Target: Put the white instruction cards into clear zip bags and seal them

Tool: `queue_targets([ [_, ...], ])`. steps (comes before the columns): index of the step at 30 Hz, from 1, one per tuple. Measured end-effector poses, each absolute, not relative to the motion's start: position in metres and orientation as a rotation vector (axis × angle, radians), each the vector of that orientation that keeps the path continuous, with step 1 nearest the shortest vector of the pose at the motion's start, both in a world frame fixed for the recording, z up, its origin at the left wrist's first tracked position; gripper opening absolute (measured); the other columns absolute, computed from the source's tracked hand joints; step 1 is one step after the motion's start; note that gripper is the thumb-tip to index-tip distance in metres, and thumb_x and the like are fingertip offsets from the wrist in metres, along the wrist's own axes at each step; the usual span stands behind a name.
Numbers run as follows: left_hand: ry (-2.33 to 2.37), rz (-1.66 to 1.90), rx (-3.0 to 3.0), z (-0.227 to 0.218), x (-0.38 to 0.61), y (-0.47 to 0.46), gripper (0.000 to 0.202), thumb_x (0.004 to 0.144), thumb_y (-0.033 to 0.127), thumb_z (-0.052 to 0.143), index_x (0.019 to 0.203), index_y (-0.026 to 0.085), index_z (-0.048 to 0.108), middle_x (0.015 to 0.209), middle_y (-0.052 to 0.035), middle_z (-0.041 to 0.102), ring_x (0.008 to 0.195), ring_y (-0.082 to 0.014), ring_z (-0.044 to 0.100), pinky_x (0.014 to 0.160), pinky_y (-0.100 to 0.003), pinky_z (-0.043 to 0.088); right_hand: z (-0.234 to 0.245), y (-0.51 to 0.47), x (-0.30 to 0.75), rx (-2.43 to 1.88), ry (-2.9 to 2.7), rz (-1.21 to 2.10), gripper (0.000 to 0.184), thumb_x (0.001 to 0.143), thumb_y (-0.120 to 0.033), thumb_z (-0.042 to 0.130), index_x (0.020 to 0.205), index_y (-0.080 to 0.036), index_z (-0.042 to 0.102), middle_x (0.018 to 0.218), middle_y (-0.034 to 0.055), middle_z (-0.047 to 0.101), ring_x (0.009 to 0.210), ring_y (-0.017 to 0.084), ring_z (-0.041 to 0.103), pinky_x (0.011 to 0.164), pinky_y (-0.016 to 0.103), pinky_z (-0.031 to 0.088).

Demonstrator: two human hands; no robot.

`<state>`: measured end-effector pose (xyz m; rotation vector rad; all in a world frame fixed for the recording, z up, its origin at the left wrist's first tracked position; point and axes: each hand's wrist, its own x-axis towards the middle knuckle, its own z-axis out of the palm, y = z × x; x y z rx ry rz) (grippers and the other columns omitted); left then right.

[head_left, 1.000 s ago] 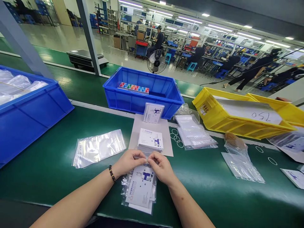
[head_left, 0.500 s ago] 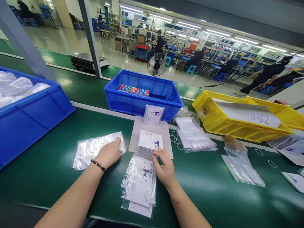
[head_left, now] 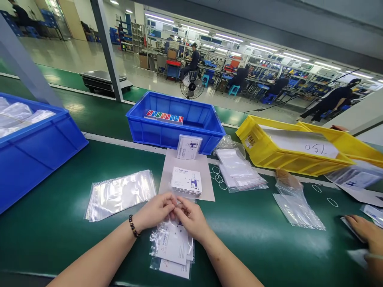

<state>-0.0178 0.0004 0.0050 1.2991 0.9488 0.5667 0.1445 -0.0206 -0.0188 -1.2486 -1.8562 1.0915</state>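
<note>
My left hand and my right hand meet fingertip to fingertip, both closed in a pinch at the top edge of a clear plastic bag. Fingers partly hide that edge. Below them lie overlapping bagged white booklets with a purple print. Just beyond my hands, a stack of loose booklets rests on a grey cardboard sheet, and a small bundle of booklets stands upright against the blue bin. To the left is a fanned pile of flat clear bags.
A large blue bin of wrapped items stands left. Right are white rings, more plastic bags, a yellow bin and a bag bundle. At the right edge, a co-worker's hand touches a booklet.
My left hand has left the pile of clear bags and moved right to meet my right hand at the bag's top. A co-worker's hands have come in at the right edge.
</note>
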Motion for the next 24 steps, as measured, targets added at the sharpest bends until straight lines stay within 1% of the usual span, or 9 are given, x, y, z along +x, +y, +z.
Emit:
queue_targets([
  [3,1.023,0.558,1.299,0.001,-0.011,0.0,0.036,0.074,0.05,0.049,0.07,0.014,0.051,0.063,-0.0031,0.058,0.056,-0.0138,0.056,0.049,-0.023,0.043,-0.021,-0.021,0.148,-1.275,-2.053,0.621,0.032,0.085,-0.019,0.036,0.107,-0.016,0.059,0.073,0.0074,0.067,0.062,0.016,0.06,0.059,0.027,0.046],
  [5,1.107,0.603,1.281,0.0,-0.01,0.001,0.043,0.073,0.055,0.047,0.064,0.013,0.053,0.06,-0.0034,0.056,0.051,-0.0128,0.053,0.044,-0.021,0.04,-0.023,-0.021,0.15,-1.232,-2.137,0.388,0.037,0.084,-0.015,0.032,0.113,-0.013,0.056,0.079,0.0107,0.068,0.067,0.019,0.062,0.06,0.029,0.047],
  [7,1.152,0.672,1.259,0.0,-0.009,0.002,0.044,0.073,0.055,0.046,0.06,0.013,0.052,0.056,-0.0029,0.054,0.048,-0.0116,0.05,0.042,-0.02,0.037,-0.025,-0.021,0.151,-1.204,-2.206,0.233,0.041,0.082,-0.012,0.031,0.118,-0.011,0.053,0.077,0.0112,0.067,0.064,0.019,0.062,0.057,0.029,0.047],
  [10,1.172,0.734,1.256,0.001,-0.008,0.003,0.041,0.074,0.05,0.046,0.058,0.013,0.053,0.053,-0.0016,0.053,0.044,-0.0092,0.045,0.041,-0.019,0.035,-0.027,-0.021,0.15,-1.207,-2.279,0.105,0.044,0.08,-0.01,0.031,0.12,-0.009,0.051,0.067,0.0093,0.065,0.055,0.018,0.059,0.05,0.028,0.045],
  [14,1.2,0.734,1.236,-0.003,-0.006,0.002,0.039,0.074,0.047,0.045,0.054,0.014,0.051,0.047,0.0,0.05,0.039,-0.0087,0.041,0.04,-0.02,0.032,-0.026,-0.022,0.147,-1.171,-2.298,0.064,0.045,0.079,-0.01,0.032,0.121,-0.01,0.05,0.066,0.0092,0.064,0.054,0.018,0.057,0.049,0.028,0.043],
  [18,1.188,0.779,1.243,-0.005,-0.004,0.002,0.034,0.072,0.041,0.044,0.049,0.016,0.046,0.045,0.0018,0.046,0.043,-0.0097,0.042,0.044,-0.021,0.032,-0.019,-0.022,0.143,-1.138,-2.234,0.208,0.041,0.082,-0.013,0.034,0.119,-0.012,0.05,0.069,0.0079,0.063,0.054,0.018,0.056,0.05,0.028,0.044],
  [20,1.194,0.789,1.302,-0.003,-0.003,0.001,0.032,0.072,0.04,0.045,0.05,0.017,0.046,0.046,0.0026,0.045,0.045,-0.0101,0.041,0.047,-0.022,0.032,-0.014,-0.022,0.142,-1.142,-2.157,0.342,0.03,0.083,-0.018,0.039,0.108,-0.016,0.056,0.071,0.0064,0.062,0.055,0.016,0.055,0.051,0.027,0.043],
  [22,1.209,0.788,1.372,-0.002,-0.002,-0.001,0.032,0.073,0.04,0.046,0.051,0.017,0.046,0.047,0.0027,0.044,0.047,-0.0107,0.041,0.049,-0.022,0.031,-0.009,-0.022,0.142,-1.151,-2.079,0.44,0.018,0.084,-0.021,0.041,0.087,-0.018,0.059,0.067,0.0044,0.058,0.055,0.015,0.053,0.051,0.026,0.042],
  [24,1.216,0.775,1.445,-0.002,-0.001,-0.003,0.032,0.074,0.038,0.045,0.05,0.017,0.044,0.049,0.0025,0.043,0.049,-0.011,0.04,0.05,-0.023,0.03,-0.008,-0.021,0.142,-1.164,-2.035,0.465,0.021,0.084,-0.019,0.039,0.069,-0.019,0.053,0.06,0.0022,0.053,0.053,0.014,0.05,0.049,0.024,0.039],
])
